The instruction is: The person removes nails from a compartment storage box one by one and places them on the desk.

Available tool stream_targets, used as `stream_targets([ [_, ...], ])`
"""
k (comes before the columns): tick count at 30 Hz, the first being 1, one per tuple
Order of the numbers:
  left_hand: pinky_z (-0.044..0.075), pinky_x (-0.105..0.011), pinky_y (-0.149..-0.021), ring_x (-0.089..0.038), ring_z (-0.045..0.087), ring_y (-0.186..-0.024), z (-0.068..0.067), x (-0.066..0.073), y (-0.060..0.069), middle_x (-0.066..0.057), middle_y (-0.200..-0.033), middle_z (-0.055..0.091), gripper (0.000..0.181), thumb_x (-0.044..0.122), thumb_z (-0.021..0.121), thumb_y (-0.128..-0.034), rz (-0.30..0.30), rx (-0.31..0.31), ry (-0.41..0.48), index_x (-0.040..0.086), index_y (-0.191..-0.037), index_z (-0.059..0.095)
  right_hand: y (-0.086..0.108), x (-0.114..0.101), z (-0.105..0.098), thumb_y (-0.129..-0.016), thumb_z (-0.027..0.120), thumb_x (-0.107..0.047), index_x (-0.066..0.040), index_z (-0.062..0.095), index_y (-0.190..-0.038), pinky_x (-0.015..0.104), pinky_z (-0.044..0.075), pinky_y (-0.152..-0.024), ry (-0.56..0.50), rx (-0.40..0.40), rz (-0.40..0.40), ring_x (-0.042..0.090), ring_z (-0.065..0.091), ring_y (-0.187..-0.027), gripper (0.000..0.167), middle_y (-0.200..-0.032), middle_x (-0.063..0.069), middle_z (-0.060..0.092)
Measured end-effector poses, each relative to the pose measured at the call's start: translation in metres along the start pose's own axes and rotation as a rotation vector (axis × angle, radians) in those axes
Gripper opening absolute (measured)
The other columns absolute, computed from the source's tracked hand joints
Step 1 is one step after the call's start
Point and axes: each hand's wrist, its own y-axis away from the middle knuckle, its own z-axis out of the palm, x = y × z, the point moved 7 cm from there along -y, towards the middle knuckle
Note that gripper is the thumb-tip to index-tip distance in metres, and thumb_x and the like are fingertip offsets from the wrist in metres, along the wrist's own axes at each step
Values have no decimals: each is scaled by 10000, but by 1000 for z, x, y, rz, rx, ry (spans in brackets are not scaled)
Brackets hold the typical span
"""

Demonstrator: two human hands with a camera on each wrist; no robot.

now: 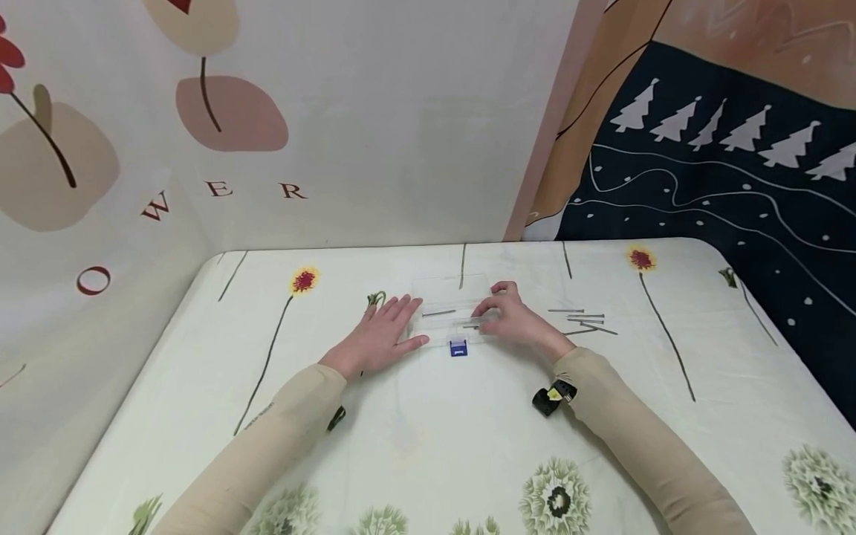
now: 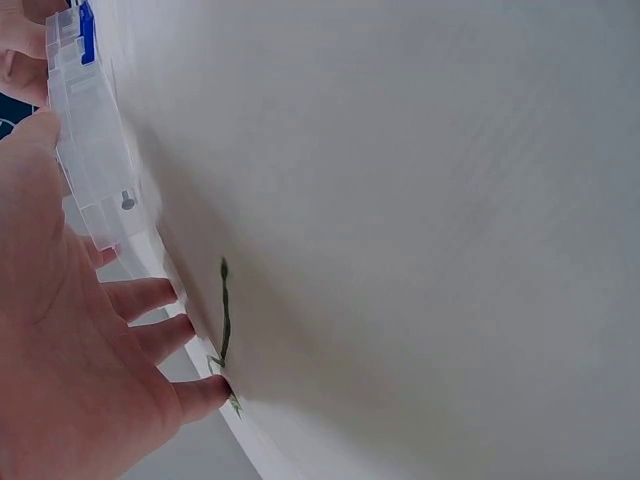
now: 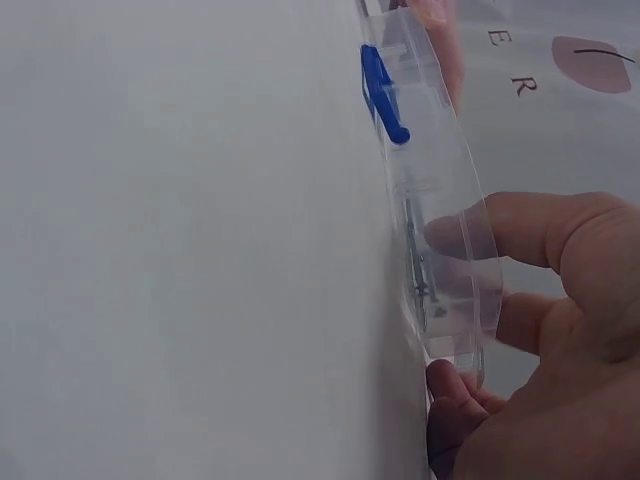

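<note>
A clear plastic box (image 1: 438, 334) with a blue latch (image 1: 458, 348) stands on the table, its lid (image 1: 451, 288) swung open to the back. One nail (image 1: 438, 313) lies across it, and more nails (image 3: 416, 250) show through the wall in the right wrist view. My left hand (image 1: 377, 338) is spread beside the box's left end, fingers straight and thumb near the front corner. Over the right end my right hand (image 1: 513, 318) reaches in with bent fingers. Its thumb (image 3: 455, 237) is inside, close to the nails; thumb and forefinger look apart.
Several loose nails (image 1: 585, 319) lie on the table to the right of the box. A flower-print cloth (image 1: 428, 446) covers the table. Printed hangings (image 1: 401, 148) rise behind its back edge. Black straps with small devices (image 1: 551, 397) are on the wrists.
</note>
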Motion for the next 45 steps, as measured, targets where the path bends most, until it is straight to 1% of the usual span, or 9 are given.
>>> stream_targets([
  [6, 50, -582, -1121, -327, 90, -1454, 0, 0, 0, -134, -1597, 133, 792, 591, 413, -968, 0, 1, -1, 131, -1559, 155, -2, 3, 2, -845, 678, -36, 4, 692, -972, 501, 323, -990, -23, 22, 43, 357, 255, -1260, 133, -1362, 226, 230],
  [12, 50, -578, -1123, -325, 92, -1454, 0, 0, -2, -133, -1597, 135, 790, 593, 406, -969, 2, 3, -5, 131, -1559, 155, -1, 3, 0, -885, 651, -46, 3, 667, -940, 509, 302, -994, -59, 28, 40, 353, 245, -1259, 76, -1361, 220, 234],
  [19, 54, -578, -1123, -324, 94, -1454, 1, 0, -1, -132, -1596, 139, 791, 592, 410, -969, -1, 6, -2, 127, -1558, 162, 0, 3, 0, -882, 662, -31, -1, 692, -1035, 543, 276, -1035, -67, 31, 33, 370, 257, -1288, 159, -1378, 224, 229],
  [24, 52, -583, -1121, -330, 96, -1453, 1, 0, 0, -137, -1595, 143, 792, 588, 418, -968, 3, 7, 2, 123, -1557, 166, 0, 5, -3, -870, 685, -50, -16, 739, -1018, 535, 294, -1032, -35, 38, 46, 401, 297, -1293, 161, -1405, 213, 260],
  [28, 46, -578, -1123, -326, 91, -1454, 1, -1, 0, -134, -1597, 136, 795, 593, 416, -966, 1, 4, 4, 130, -1559, 160, -2, 3, -2, -852, 694, -34, -4, 732, -979, 525, 303, -1019, -7, 33, 28, 384, 283, -1277, 135, -1374, 218, 269],
  [33, 36, -577, -1123, -321, 80, -1456, 2, -1, 0, -130, -1600, 120, 805, 613, 423, -953, -1, -10, 4, 149, -1560, 168, -3, -3, 2, -837, 667, -41, -19, 690, -924, 562, 305, -966, 97, 25, 1, 386, 301, -1213, 92, -1329, 239, 263],
  [36, 30, -579, -1122, -321, 72, -1457, 3, -2, 0, -130, -1602, 106, 811, 626, 423, -945, -2, -20, -3, 157, -1559, 175, -3, -6, 4, -835, 643, -51, -36, 664, -891, 597, 289, -947, 142, 26, -19, 383, 284, -1220, 62, -1319, 246, 271],
  [40, 25, -579, -1122, -323, 67, -1457, 4, -2, -1, -134, -1603, 96, 815, 631, 419, -944, 0, -22, -12, 154, -1559, 175, -2, -4, 4, -867, 640, -54, -29, 643, -875, 600, 276, -984, 107, 25, -38, 378, 260, -1252, 27, -1323, 254, 271],
  [45, 24, -581, -1121, -325, 66, -1457, 4, -1, -1, -138, -1602, 95, 819, 632, 419, -944, 3, -23, -14, 149, -1558, 175, -2, 4, 0, -884, 675, -60, -27, 666, -878, 527, 308, -1016, 6, 39, -34, 362, 273, -1276, 35, -1331, 241, 301],
])
